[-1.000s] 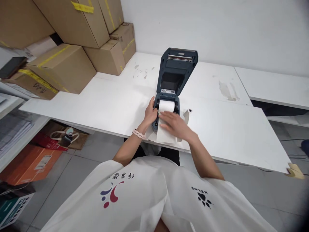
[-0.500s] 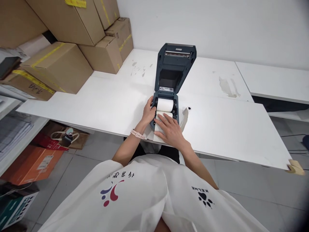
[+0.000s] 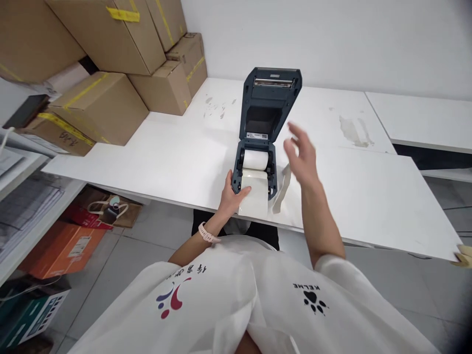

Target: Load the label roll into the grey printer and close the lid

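A dark grey label printer (image 3: 236, 164) stands on the table with its lid (image 3: 271, 103) raised. Inside lies a white label roll (image 3: 255, 160). Its label strip (image 3: 254, 196) runs out over the front toward the table edge. My left hand (image 3: 232, 197) grips the printer's front left corner, the fingers along its side and the thumb pressing on the strip. My right hand (image 3: 303, 155) is in the air right of the printer, somewhat blurred, fingers apart and holding nothing. Beneath it, a loose curled paper strip (image 3: 283, 189) lies beside the printer.
Cardboard boxes (image 3: 99, 105) with yellow tape are stacked at the table's left end. The white table (image 3: 177, 162) meets a wall behind. Below on the left are shelves and an orange box (image 3: 61, 248). A tan piece (image 3: 464, 255) hangs at the right corner.
My right hand has lifted off the label strip and moved up and right. My left hand has slid down, its thumb now on the strip. The loose paper's curled end is now hidden.
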`<action>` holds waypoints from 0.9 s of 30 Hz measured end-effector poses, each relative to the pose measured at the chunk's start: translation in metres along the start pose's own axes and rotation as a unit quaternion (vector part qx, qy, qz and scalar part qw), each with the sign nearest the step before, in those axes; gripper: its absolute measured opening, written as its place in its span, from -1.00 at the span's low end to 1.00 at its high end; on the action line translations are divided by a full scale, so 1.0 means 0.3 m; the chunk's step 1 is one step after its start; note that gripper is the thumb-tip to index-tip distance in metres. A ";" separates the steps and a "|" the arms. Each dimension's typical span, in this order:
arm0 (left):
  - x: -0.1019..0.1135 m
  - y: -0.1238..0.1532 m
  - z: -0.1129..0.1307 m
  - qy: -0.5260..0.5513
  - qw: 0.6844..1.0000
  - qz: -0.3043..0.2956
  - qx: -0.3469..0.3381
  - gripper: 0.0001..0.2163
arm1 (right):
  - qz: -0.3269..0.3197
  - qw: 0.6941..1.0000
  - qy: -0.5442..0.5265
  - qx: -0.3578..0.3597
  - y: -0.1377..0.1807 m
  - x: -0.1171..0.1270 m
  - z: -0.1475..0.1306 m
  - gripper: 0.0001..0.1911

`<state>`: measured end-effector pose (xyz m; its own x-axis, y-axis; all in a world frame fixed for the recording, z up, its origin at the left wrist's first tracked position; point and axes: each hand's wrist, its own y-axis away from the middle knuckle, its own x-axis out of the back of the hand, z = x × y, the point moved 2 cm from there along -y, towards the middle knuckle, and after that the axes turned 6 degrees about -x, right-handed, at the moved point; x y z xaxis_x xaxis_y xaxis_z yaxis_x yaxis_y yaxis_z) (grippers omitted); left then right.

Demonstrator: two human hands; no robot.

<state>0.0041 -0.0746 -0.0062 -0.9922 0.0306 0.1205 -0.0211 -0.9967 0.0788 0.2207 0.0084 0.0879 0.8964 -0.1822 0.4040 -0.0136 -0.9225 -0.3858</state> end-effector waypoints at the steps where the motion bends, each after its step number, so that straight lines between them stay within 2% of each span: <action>1: 0.003 0.016 -0.008 0.003 1.000 -0.001 0.008 -0.05 | 0.012 1.000 -0.015 -0.004 -0.095 0.009 0.007 -0.26; 4: 0.015 0.031 -0.025 0.007 1.000 0.000 0.011 -0.01 | 0.011 0.998 -0.053 -0.037 -0.379 0.004 0.021 -0.19; 6: 0.021 0.026 -0.031 0.007 1.000 -0.003 0.010 0.01 | -0.021 0.993 -0.077 -0.085 -0.516 -0.011 0.018 -0.20; 8: 0.023 0.021 -0.034 0.013 1.000 -0.005 0.011 0.01 | -0.053 0.988 -0.092 -0.114 -0.573 -0.018 0.001 -0.22; 9: 0.024 0.020 -0.035 0.020 1.000 -0.004 0.010 0.02 | -0.059 0.987 -0.095 -0.117 -0.569 -0.016 -0.011 -0.21; 12: 0.033 0.019 -0.040 0.062 0.998 0.001 0.009 0.01 | -0.025 0.992 -0.097 -0.080 -0.435 0.006 -0.048 -0.18; 14: 0.051 0.015 -0.042 0.100 0.995 0.009 0.011 -0.07 | 0.002 0.995 -0.089 -0.041 -0.277 0.014 -0.063 -0.17; 16: 0.074 0.005 -0.036 0.116 0.993 0.016 0.010 -0.17 | 0.002 0.998 -0.059 -0.009 -0.104 -0.001 -0.065 -0.18; 19: 0.096 -0.017 -0.004 0.087 0.996 0.019 -0.010 -0.23 | 0.002 1.000 -0.005 0.003 0.118 -0.056 -0.048 -0.38; 22: 0.082 -0.042 0.045 0.070 0.997 0.016 -0.028 -0.22 | 0.030 0.998 0.035 -0.040 0.243 -0.116 -0.022 -0.48; 25: 0.050 -0.058 0.085 0.087 0.996 0.022 0.001 -0.14 | 0.075 0.990 -0.024 -0.118 0.286 -0.148 0.004 -0.29; 27: 0.036 -0.056 0.098 0.105 0.993 0.023 0.040 -0.05 | 0.082 0.977 -0.088 -0.174 0.296 -0.156 0.025 -0.13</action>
<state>-0.0028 -0.0552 0.0230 -0.9957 -0.0392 -0.0836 0.0257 -0.9873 0.1565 0.1808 -0.0624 0.0286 0.9312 -0.3048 0.1997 -0.2862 -0.9510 -0.1165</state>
